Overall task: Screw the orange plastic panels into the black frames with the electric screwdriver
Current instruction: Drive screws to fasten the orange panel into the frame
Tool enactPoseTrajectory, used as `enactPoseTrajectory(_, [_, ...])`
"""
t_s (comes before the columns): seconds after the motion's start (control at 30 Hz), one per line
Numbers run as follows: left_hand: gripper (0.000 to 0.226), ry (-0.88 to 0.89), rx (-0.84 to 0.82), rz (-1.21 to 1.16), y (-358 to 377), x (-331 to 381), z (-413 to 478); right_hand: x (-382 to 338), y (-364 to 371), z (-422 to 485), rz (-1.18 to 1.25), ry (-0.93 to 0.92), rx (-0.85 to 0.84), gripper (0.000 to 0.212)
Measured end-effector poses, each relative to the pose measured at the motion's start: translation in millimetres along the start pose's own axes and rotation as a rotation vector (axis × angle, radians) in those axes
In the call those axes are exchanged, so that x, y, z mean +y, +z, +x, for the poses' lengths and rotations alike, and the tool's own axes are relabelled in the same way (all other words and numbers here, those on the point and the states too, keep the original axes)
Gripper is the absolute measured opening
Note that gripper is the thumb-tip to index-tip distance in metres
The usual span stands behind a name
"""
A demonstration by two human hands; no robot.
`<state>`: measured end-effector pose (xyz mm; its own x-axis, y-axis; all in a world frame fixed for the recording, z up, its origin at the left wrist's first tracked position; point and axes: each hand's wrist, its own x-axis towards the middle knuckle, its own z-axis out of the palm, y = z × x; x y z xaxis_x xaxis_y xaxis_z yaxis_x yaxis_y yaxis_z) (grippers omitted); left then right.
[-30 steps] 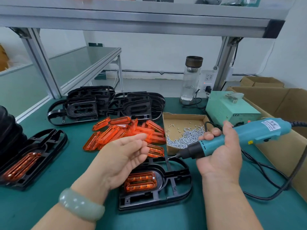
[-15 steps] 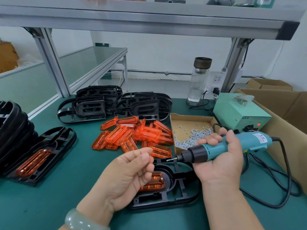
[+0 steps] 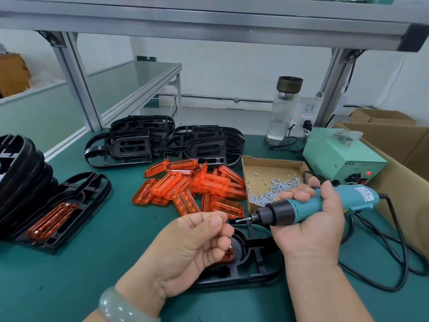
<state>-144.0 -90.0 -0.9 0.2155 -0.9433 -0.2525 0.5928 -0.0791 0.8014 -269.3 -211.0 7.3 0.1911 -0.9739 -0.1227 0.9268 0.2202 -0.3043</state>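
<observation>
A smooth, rounded bangle (image 3: 120,310) of pale grey-green stone circles the wrist of the left hand (image 3: 185,247). The right hand (image 3: 311,226) and both forearms are bare.

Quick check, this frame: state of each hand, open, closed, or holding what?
Left hand: fingers curled, thumb against fingertips; whether it holds anything cannot be told.
Right hand: closed around the electric screwdriver.

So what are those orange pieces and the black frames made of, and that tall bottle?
Orange panels: translucent glossy plastic, light shows through. Black frames: opaque moulded plastic, slight sheen, thin ribs. Bottle: clear, probably glass; cap looks like dull metal.
</observation>
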Motion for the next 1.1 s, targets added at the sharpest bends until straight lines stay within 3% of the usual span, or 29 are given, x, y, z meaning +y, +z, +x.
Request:
enactPoseTrajectory(0.5, [0.011,0.022,-0.063,0.101,-0.1,-3.6,0.5,5.3,1.2,-3.4,-0.030,-0.010,0.016,0.007])
enactPoseTrajectory(1.1, [0.010,0.061,-0.021,0.126,2.4,-5.1,-0.7,7.6,3.0,-4.9,-0.065,-0.023,0.023,0.010])
